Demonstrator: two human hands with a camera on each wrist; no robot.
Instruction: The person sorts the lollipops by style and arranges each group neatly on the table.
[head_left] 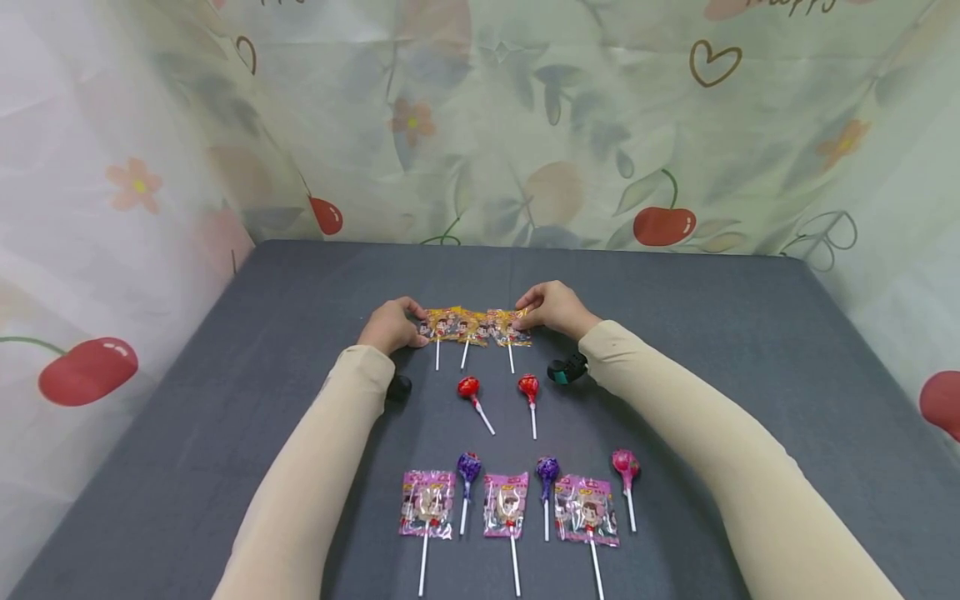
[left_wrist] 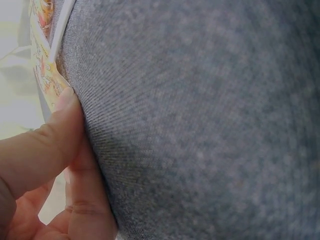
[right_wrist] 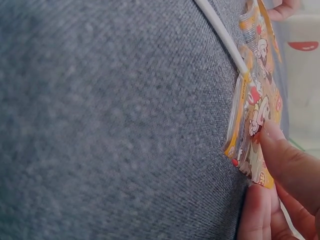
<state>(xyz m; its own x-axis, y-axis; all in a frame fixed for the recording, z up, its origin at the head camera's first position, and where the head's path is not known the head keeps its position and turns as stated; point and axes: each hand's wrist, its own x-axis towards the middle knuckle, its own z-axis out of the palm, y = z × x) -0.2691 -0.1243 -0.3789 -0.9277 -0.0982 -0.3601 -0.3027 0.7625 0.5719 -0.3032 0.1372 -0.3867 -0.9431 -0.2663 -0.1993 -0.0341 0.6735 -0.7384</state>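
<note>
Three lollipops in flat yellow-orange wrappers lie in a row toward the back of the table. My left hand [head_left: 393, 325] pinches the edge of the leftmost yellow-wrapped lollipop [head_left: 442, 325], its thumb [left_wrist: 67, 107] on the wrapper. At the row's other end my right hand [head_left: 558, 308] pinches the right yellow-wrapped lollipop [head_left: 507, 328]; its thumb presses on the printed wrapper [right_wrist: 257, 112]. Between them lies the middle yellow-wrapped lollipop [head_left: 472, 325], close against the left one. The white sticks point toward me.
Two red round lollipops, a left one [head_left: 468, 387] and a right one [head_left: 528, 387], lie in front of the row. Nearer are purple lollipops [head_left: 469, 467] [head_left: 547, 469], a pink lollipop [head_left: 626, 463] and three pink-wrapped flat lollipops [head_left: 506, 504] on the grey tabletop [head_left: 225, 433]. Printed curtains [head_left: 480, 167] surround the table.
</note>
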